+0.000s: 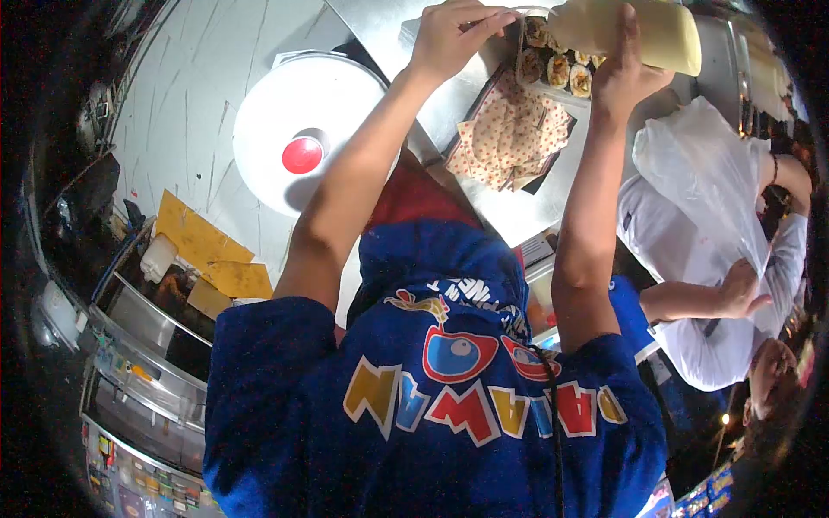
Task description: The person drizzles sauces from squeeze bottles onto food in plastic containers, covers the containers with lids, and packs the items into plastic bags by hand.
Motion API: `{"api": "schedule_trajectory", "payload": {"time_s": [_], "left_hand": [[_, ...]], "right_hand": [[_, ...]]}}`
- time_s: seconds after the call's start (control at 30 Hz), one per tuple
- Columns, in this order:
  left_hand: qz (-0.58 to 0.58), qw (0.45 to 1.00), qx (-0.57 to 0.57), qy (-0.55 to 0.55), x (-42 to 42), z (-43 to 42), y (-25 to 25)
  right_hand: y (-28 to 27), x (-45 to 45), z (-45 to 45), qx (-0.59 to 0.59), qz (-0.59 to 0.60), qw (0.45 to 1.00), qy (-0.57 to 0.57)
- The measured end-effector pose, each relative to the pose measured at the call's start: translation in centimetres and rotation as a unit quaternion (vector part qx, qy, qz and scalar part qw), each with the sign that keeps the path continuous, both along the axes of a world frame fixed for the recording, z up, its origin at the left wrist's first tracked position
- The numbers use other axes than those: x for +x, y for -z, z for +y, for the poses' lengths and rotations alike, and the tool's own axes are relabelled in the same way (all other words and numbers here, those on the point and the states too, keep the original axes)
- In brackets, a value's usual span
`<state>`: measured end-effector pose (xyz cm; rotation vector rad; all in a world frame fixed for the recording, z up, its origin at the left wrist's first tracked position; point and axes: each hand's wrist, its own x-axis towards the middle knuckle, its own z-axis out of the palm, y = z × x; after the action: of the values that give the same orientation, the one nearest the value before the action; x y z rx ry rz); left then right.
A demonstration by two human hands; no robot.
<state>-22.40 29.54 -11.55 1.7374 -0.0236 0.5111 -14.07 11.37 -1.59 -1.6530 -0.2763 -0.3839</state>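
Observation:
A squeeze bottle of pale yellow sauce (pixel 669 39) lies tipped sideways in my right hand (pixel 635 85), its fingers wrapped round it. The bottle hangs over a clear plastic container (pixel 553 90) and hides part of it. Inside sit several sushi rolls (pixel 557 71) with dark wrappers and browned filling. My left hand (pixel 458 39) is closed, thumb and fingers pinched at the container's left edge. Just below the container, sheets of red-dotted paper (pixel 509 138) lie in a dark tray on the metal counter (pixel 518 216).
A round white lid or tub (pixel 268 112) with a red cap-like disc (pixel 302 155) is to the left. Yellowish cardboard (pixel 203 237) lies farther left on the floor side. At right, another person in white (pixel 699 319) holds a clear plastic bag (pixel 699 164).

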Motion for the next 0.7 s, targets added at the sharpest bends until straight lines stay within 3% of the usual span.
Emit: {"api": "schedule_trajectory", "payload": {"time_s": [0.47,0.57,0.67,0.7], "left_hand": [[-0.03,1.0,-0.007,-0.006,-0.2,-0.2,-0.4],[-0.042,0.999,-0.001,-0.007,-0.2,-0.1,-0.4],[-0.041,0.999,-0.012,-0.008,-0.3,-0.1,-0.9],[-0.049,0.999,-0.015,-0.002,-0.4,-0.1,-1.4]], "right_hand": [[-1.7,-0.9,0.8,-0.048,0.01,0.998,0.027],[-0.7,-0.7,0.6,-0.002,0.001,1.0,0.01],[1.4,1.2,-1.4,-0.042,-0.114,0.992,-0.04],[0.9,1.0,-1.3,0.027,-0.105,0.993,-0.049]]}}
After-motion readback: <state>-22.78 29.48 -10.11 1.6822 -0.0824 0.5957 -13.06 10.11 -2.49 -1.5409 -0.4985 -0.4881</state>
